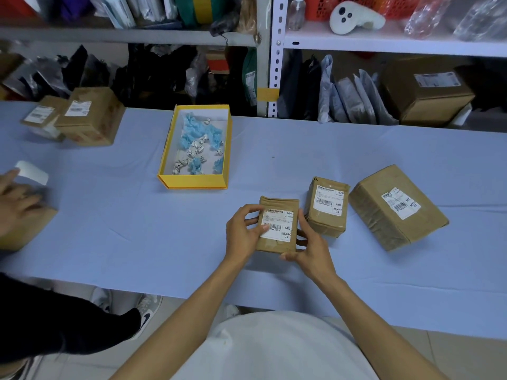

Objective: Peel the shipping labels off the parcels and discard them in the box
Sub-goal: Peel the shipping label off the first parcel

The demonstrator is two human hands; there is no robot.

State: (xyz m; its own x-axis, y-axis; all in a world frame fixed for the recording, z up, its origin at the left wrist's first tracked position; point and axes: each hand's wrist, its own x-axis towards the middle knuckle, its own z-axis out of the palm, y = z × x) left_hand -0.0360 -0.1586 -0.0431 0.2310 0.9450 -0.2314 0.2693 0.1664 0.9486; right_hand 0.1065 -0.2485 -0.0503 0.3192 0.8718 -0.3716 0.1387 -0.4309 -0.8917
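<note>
A small brown parcel (274,244) stands on the blue table (137,229) in front of me, with a white shipping label (279,224) on its face. My left hand (242,231) grips the parcel's left side, its thumb on the label's left edge. My right hand (310,249) holds the right side and lower corner. A yellow box (167,171) with crumpled white and blue scraps sits behind and to the left. Two more labelled parcels lie to the right, a small one (326,212) and a larger one (395,209).
Another person's hand (13,198) at the far left peels a white label (33,172) from a parcel (30,229). Two labelled boxes (87,116) sit at the back left. Shelves (384,42) with bags and a box run behind the table.
</note>
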